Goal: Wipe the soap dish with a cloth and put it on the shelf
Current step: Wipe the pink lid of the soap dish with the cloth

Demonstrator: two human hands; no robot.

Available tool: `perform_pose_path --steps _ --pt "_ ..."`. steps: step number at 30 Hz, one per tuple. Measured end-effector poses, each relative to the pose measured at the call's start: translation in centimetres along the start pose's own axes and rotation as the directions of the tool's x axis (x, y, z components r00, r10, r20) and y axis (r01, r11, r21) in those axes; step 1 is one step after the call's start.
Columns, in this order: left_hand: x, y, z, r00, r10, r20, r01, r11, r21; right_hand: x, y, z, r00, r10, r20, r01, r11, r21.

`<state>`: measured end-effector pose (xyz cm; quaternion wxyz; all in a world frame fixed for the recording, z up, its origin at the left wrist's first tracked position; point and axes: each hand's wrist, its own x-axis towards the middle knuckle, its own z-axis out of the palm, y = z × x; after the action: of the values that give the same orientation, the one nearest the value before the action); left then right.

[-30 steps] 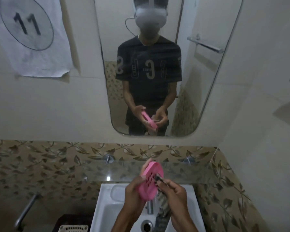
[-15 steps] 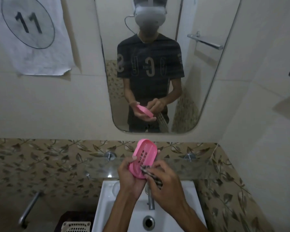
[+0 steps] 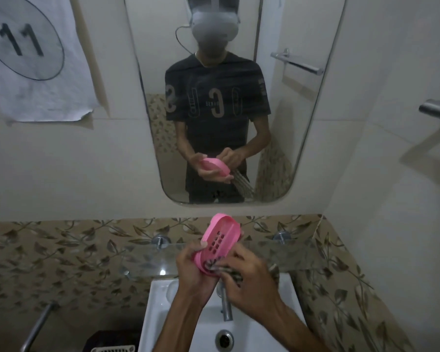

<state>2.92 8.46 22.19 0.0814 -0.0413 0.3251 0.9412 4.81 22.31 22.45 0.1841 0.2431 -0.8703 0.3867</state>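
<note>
Pink soap dish (image 3: 220, 241) gripped in L hand (image 3: 192, 269); R hand (image 3: 249, 280) pinches checked cloth (image 3: 220, 270) against it.

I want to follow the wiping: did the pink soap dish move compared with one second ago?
Yes. The soap dish went up, from in front of the sink to above the glass shelf edge.

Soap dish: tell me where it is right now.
In the head view the soap dish sits low centre, tilted, held by the left hand, above the sink, in front of the glass shelf.
</note>
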Motion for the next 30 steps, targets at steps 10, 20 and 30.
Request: perform_pose_path --steps 10,20,30 --pt "0.0 -0.4 0.6 1.0 -0.016 -0.007 0.016 0.999 -0.03 1.2 1.4 -0.7 0.983 0.127 -0.134 -0.127 0.992 0.007" --pt "0.0 -0.7 0.1 0.999 -0.04 -0.037 0.039 0.999 -0.036 0.8 1.5 0.1 0.989 0.056 -0.134 -0.051 0.998 0.042" --pt "-0.2 -1.2 -0.4 0.995 -0.061 -0.075 0.057 0.997 -0.056 0.4 2.4 -0.1 0.994 -0.106 0.007 0.107 0.993 -0.045"
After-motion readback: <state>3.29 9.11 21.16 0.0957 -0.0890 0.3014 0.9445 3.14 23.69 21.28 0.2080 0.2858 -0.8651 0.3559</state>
